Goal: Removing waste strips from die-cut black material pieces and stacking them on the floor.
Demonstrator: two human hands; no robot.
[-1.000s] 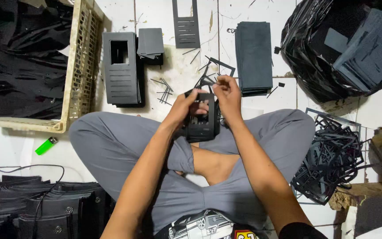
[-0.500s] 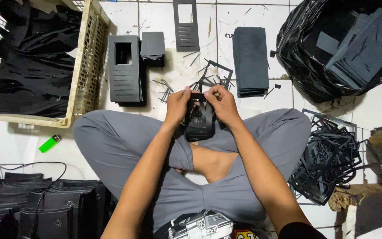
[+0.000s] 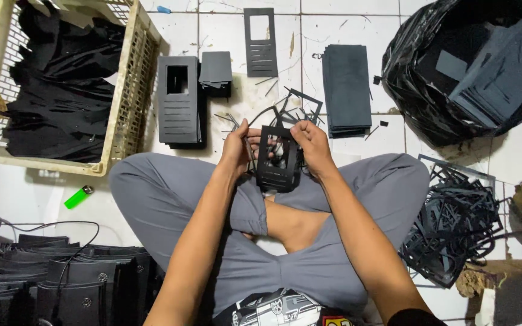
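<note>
Far left, a cream plastic crate with lattice walls, cut off at the frame's top and left; it is heaped with black sheet scraps too dark to separate. Below it a green lighter lies on the white tiled floor. Bottom left, a row of black leather-like pieces, partly cropped, with thin cables over them.

Next, a stack of dark grey panels, flat, matte, rectangular, each with a window cut-out and slots.

Centre, above grey-trousered crossed legs: left hand closed on the left edge of the black cut-out panel, right hand pinching its upper right edge. Fingers cover part of the panel's sides. The panel is thin and flat, with a window opening in its upper part; long axis runs away from the person, window end farthest.

Behind it, thin offcut strips on the tiles, a single slotted panel, then a stack of plain dark sheets.

Right, a glossy black plastic bag holding grey sheets, cropped at the edge. Lower right, a tangle of black offcut frames.
</note>
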